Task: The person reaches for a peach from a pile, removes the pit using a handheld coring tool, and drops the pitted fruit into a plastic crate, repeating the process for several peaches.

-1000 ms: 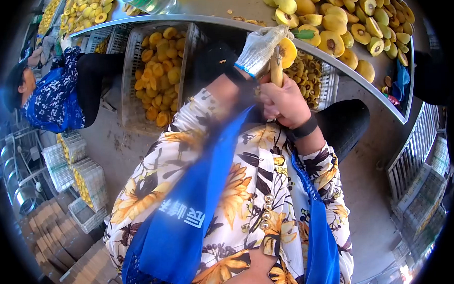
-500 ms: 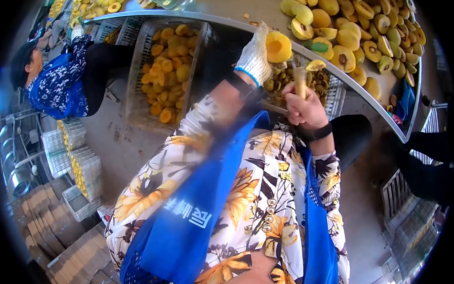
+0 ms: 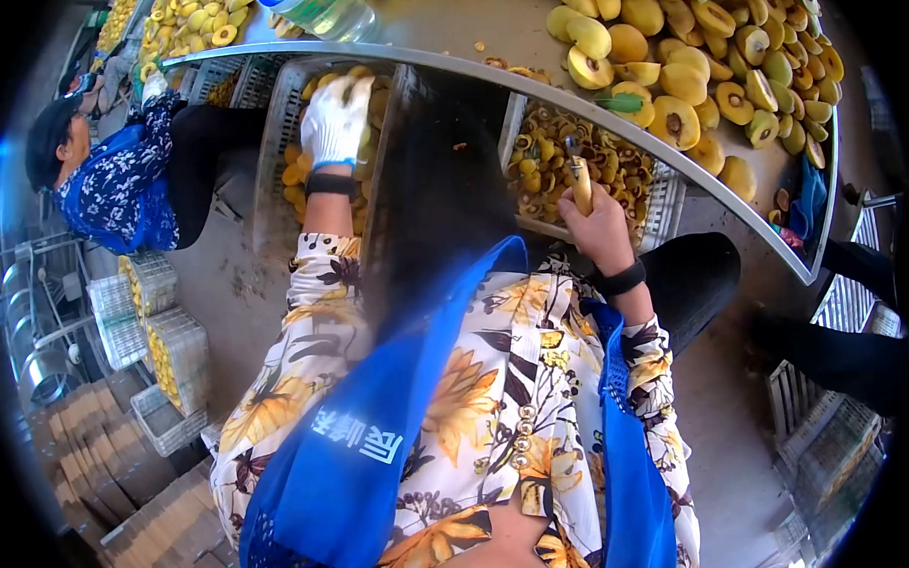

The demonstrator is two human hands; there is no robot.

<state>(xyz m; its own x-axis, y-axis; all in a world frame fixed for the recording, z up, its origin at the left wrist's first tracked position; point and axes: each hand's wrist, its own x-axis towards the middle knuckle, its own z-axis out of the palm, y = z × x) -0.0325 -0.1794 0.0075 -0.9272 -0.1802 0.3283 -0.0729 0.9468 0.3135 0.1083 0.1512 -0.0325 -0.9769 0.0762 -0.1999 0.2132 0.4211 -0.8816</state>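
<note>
My left hand (image 3: 333, 126), in a white knitted glove, is over a crate (image 3: 267, 180) of yellow peach halves (image 3: 292, 171). Its fingers are stretched out and apart, with no fruit visible in them. My bare right hand (image 3: 601, 224) is closed around the wooden handle of a small pitting tool (image 3: 580, 174), whose narrow metal end points up and away. Beneath that tool, a second crate (image 3: 667, 204) contains peach pits and trimmed scraps (image 3: 540, 156). Halved peaches (image 3: 678, 81) are heaped on the metal table (image 3: 446, 29) beyond.
The table's raised metal rim (image 3: 711, 175) curves in front of me. A clear plastic jug (image 3: 340, 16) stands at the back. On the left sits a co-worker (image 3: 120, 175) in a blue vest, near stacked crates (image 3: 171, 344) and cardboard (image 3: 110, 446). Another person's dark-clothed leg (image 3: 827, 351) is at right.
My left hand has moved left from beside my right hand to the fruit crate, and the peach half it held is no longer in it. My right hand has lowered slightly, still holding the tool.
</note>
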